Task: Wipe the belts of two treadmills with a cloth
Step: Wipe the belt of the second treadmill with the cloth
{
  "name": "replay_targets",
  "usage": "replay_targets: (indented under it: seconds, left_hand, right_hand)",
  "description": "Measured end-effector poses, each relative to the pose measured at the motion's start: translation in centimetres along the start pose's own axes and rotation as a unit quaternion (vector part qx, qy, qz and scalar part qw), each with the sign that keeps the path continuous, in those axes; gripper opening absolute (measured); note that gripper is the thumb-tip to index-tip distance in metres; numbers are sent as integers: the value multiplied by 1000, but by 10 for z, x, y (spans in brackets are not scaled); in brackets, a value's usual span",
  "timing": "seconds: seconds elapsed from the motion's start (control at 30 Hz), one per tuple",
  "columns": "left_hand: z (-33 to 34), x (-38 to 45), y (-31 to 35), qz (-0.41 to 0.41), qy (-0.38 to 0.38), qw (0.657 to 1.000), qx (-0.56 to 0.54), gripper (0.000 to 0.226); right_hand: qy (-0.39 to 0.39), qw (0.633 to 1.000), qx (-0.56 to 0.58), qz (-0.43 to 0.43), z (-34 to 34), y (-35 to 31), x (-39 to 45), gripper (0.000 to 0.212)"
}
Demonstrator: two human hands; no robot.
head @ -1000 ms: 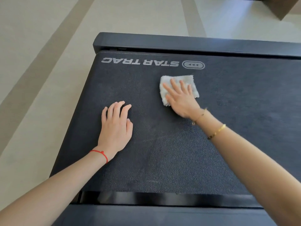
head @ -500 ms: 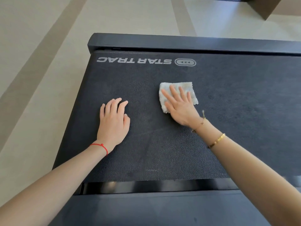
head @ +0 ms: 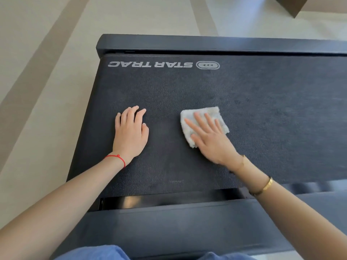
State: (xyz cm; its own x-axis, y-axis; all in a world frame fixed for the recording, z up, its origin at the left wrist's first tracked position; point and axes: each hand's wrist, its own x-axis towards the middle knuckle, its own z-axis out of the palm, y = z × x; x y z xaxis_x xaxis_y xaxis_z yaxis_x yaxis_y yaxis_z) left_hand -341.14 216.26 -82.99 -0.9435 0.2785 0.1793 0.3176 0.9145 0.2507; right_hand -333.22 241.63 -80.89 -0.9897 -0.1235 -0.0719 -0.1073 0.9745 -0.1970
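A black treadmill belt (head: 262, 113) with an upside-down "STAR TRAC" logo (head: 150, 64) fills the middle of the view. A small folded white cloth (head: 210, 114) lies flat on the belt. My right hand (head: 212, 139) presses down on the cloth with fingers spread. My left hand (head: 131, 132) rests palm-down on the bare belt to the left of the cloth, fingers together, holding nothing. A red string sits on my left wrist and a gold bangle on my right.
The treadmill's dark side rails run along the far edge (head: 206, 44) and the near edge (head: 187, 226). Beige floor with darker stripes (head: 47, 72) lies to the left and beyond. A brown object's corner (head: 294, 6) shows at top right. Blue trousers (head: 97, 252) appear at the bottom.
My right hand has drawn the cloth toward me along the belt, away from the logo. The left hand stays planted. The view has tilted so more of the near rail shows.
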Motion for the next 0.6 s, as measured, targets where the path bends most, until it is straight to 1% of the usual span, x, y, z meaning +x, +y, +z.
replay_targets:
  seconds: [0.03,0.07,0.1,0.13,0.27,0.33,0.4,0.47,0.5,0.6]
  left_hand:
    - [0,0,0,-1,-2,1000,-2,46]
    - [0,0,1,0,-4,1000,-2,46]
    - [0,0,1,1,-4,1000,-2,46]
    - [0,0,2,1,-2,1000,-1,45]
    - [-1,-3,3,5,8,1000,2,46]
    - [-2,-3,3,8,2,1000,2,47]
    - [-3,-3,1,11,-8,1000,2,47]
    - [-4,-3,0,10,-19,1000,2,49]
    - [-5,-3,0,9,-25,1000,2,49]
    - [-8,-2,4,4,-40,999,8,50]
  right_hand:
    - [-1,999,20,42,-4,4,5,50]
    - [-2,998,31,62,-5,3,6,50]
    - [-3,998,32,61,-4,-4,2,50]
    - [-8,999,28,41,0,-14,-6,50]
    - [-39,994,33,-97,18,-69,-64,51]
    - [-45,991,33,-121,22,-83,-82,51]
    - [-41,992,31,-115,23,-86,-88,50]
    - [-31,996,25,-82,22,-76,-86,51]
    - [-19,998,22,-48,19,-65,-83,51]
    - [0,994,38,107,2,-22,-66,50]
